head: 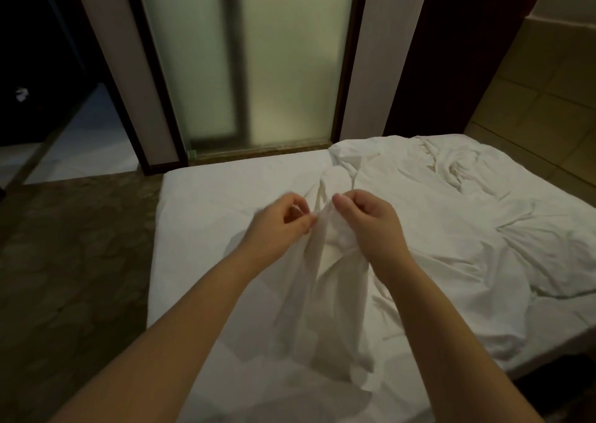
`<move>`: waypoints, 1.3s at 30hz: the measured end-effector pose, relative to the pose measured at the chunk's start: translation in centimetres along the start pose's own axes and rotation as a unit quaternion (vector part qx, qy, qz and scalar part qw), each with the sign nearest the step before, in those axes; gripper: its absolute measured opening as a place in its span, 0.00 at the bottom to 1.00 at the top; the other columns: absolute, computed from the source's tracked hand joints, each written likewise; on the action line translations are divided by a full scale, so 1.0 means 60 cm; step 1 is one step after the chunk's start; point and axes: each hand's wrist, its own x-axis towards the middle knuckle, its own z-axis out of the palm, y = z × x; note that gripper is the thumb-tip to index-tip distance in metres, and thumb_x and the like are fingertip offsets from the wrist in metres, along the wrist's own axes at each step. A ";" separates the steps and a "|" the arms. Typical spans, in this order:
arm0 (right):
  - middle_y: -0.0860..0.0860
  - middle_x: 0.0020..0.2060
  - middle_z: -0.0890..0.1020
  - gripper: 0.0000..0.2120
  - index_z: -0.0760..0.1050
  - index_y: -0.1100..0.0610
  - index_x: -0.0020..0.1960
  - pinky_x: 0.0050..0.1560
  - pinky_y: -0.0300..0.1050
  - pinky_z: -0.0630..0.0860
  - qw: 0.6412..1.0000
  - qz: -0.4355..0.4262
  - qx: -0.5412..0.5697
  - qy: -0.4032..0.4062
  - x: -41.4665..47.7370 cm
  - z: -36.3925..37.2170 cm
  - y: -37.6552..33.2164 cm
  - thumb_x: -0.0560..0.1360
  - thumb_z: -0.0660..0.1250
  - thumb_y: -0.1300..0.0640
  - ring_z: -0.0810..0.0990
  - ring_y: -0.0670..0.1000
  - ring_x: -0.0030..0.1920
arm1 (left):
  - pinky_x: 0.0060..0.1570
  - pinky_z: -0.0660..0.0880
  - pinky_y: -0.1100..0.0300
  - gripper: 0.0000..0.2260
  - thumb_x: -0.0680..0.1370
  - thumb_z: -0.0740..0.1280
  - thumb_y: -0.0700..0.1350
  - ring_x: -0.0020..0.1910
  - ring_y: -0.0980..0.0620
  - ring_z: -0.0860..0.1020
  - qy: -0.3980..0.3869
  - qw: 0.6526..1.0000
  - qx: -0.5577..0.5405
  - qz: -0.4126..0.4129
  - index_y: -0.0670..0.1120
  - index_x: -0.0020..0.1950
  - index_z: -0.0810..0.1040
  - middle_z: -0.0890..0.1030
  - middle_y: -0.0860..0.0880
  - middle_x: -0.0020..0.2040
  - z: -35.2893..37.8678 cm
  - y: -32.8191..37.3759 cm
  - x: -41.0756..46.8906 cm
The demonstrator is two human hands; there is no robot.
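A white cloth [322, 296], thin and crumpled, hangs lifted above the bed [206, 196]. Its top edge is bunched between both hands. My left hand [280, 225] pinches that edge with curled fingers on the left side. My right hand [371, 225] grips the cloth from the right, thumb on top. The cloth drapes down between my forearms and its lower end lies on the mattress. A rumpled white duvet [451, 209] covers the right half of the bed and seems to join the lifted cloth.
The bed's left side shows a flat white sheet. Dark patterned floor [71, 261] lies to the left. A frosted glass door [258, 61] in a dark frame stands behind the bed. A tiled wall [548, 93] rises at the right.
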 end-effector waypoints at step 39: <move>0.48 0.28 0.72 0.12 0.74 0.54 0.31 0.34 0.39 0.67 0.994 0.008 0.053 -0.096 -0.018 -0.108 0.060 0.72 0.71 0.58 0.70 0.46 0.32 | 0.40 0.68 0.61 0.12 0.79 0.63 0.50 0.43 0.47 0.75 0.149 0.939 0.273 -0.150 0.46 0.53 0.81 0.77 0.46 0.47 -0.058 -0.042 -0.051</move>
